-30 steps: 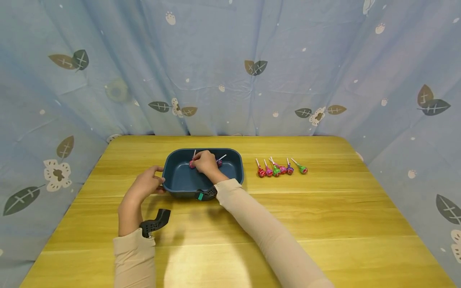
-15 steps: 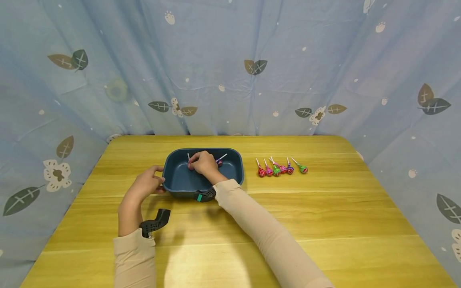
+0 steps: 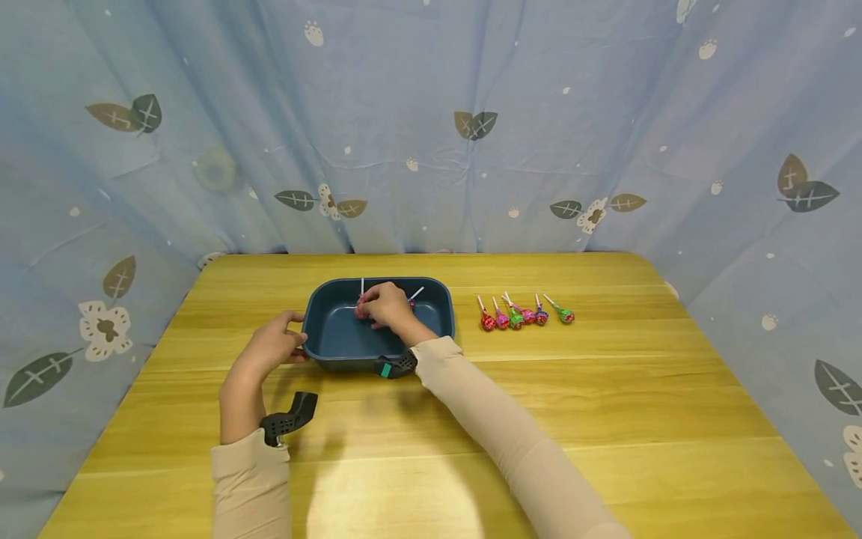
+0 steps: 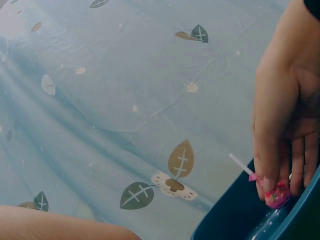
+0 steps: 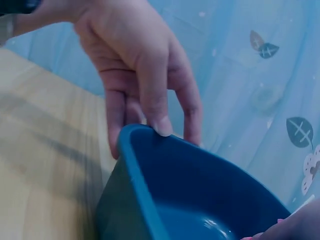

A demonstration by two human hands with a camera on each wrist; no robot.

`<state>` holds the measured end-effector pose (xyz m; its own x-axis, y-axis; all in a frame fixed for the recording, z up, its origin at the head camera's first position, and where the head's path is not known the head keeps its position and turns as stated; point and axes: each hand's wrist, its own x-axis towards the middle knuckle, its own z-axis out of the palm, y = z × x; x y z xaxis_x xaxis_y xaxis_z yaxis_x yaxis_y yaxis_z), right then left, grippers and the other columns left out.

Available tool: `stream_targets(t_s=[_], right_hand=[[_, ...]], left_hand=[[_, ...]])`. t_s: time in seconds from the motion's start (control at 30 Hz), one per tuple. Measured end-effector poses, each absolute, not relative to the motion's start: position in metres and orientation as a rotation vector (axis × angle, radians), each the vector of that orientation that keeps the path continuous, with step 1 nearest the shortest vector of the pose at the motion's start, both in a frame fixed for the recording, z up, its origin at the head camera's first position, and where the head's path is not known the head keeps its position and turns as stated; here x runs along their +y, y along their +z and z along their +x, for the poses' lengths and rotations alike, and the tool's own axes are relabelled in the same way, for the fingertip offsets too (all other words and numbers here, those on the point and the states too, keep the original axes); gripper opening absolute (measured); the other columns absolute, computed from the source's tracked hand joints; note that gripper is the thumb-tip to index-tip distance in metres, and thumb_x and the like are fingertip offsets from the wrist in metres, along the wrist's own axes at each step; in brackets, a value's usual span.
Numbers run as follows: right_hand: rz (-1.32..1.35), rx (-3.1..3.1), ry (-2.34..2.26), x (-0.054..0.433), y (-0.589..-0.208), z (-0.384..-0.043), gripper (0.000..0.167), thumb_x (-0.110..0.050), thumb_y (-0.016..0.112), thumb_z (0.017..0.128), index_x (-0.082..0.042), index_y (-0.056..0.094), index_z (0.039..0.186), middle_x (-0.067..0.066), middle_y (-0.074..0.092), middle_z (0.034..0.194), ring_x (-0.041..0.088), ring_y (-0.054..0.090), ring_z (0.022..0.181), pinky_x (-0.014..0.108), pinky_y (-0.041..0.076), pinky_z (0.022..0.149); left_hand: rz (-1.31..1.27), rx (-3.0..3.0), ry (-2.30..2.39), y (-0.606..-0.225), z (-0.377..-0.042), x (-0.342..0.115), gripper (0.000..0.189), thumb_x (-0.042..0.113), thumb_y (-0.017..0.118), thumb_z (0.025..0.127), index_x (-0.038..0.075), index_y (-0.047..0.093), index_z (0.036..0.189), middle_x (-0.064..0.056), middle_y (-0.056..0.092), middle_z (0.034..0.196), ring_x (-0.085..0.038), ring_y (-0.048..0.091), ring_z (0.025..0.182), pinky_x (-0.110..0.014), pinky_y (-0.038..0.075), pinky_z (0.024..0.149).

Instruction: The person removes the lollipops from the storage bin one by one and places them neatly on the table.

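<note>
My left hand [image 3: 274,344] holds the left end of a dark blue plastic bin [image 3: 343,342]. In the right wrist view, the left thumb [image 5: 162,125] lies over the rim and the other fingers are outside the wall. Inside the bin, my right hand [image 3: 389,305] pinches a pink-wrapped lollipop [image 3: 360,308] by its candy end, its white stick pointing up toward the back wall. The left wrist view shows this lollipop [image 4: 277,195] at the fingertips, low inside the bin. A second lollipop [image 3: 415,296] leans at the bin's back right, partly hidden behind my right hand.
Right of the bin, several lollipops lie in a loose row on the wooden table [image 3: 606,389], including a red one [image 3: 488,322] and a green one [image 3: 566,316] at the far right. A patterned blue curtain [image 3: 404,112] hangs behind the table.
The pinched lollipop moved slightly left, then back right, its stick swinging from left-leaning to upright. My right hand and forearm shifted a little right. The left hand stays on the bin.
</note>
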<state>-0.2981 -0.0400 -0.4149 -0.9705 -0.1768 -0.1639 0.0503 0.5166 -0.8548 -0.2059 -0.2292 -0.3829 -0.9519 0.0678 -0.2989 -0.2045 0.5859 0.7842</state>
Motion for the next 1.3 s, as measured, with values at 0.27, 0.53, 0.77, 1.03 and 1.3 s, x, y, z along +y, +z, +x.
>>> stream_targets(t_s=[0.27,0.53,0.77,1.03,1.3], right_hand=[[-0.209,2.378,-1.595,-0.020,-0.410,-0.285,0.011,-0.003,0.065,0.092,0.003,0.070,0.100,0.011,0.069,0.090,0.026,0.070,0.082,0.031,0.058,0.058],[-0.247,2.289,-1.692,-0.006,-0.410,-0.274,0.018,-0.003,0.059,0.095,0.006,0.064,0.110,0.013,0.066,0.098,0.025,0.068,0.084,0.034,0.058,0.064],[-0.264,2.182,-1.797,0.012,-0.404,-0.267,0.021,-0.003,0.058,0.096,0.006,0.064,0.115,0.014,0.066,0.101,0.028,0.067,0.089,0.034,0.058,0.067],[-0.267,2.144,-1.880,0.031,-0.395,-0.258,0.025,-0.008,0.060,0.096,0.005,0.063,0.118,0.014,0.067,0.101,0.030,0.065,0.092,0.036,0.058,0.071],[-0.268,2.070,-1.988,0.047,-0.395,-0.246,0.028,-0.006,0.059,0.096,0.010,0.058,0.120,0.018,0.066,0.104,0.038,0.065,0.096,0.038,0.058,0.072]], left_hand=[[-0.101,2.520,1.309,-0.382,-0.207,-0.226,0.049,0.003,0.043,0.102,-0.014,0.024,0.144,-0.035,0.054,0.116,-0.036,0.066,0.090,-0.042,0.056,0.079],[-0.085,2.526,1.298,-0.380,-0.208,-0.225,0.048,0.003,0.041,0.102,-0.014,0.023,0.144,-0.035,0.051,0.118,-0.037,0.065,0.092,-0.044,0.054,0.082],[-0.083,2.521,1.298,-0.382,-0.208,-0.224,0.048,0.003,0.040,0.102,-0.014,0.023,0.144,-0.035,0.050,0.118,-0.035,0.066,0.090,-0.043,0.055,0.081],[-0.059,2.532,1.278,-0.382,-0.207,-0.227,0.049,0.002,0.042,0.102,-0.015,0.022,0.143,-0.037,0.053,0.117,-0.036,0.066,0.090,-0.042,0.056,0.078],[-0.058,2.539,1.276,-0.383,-0.203,-0.229,0.048,0.000,0.042,0.101,-0.017,0.024,0.141,-0.036,0.054,0.113,-0.033,0.067,0.085,-0.041,0.057,0.076]])
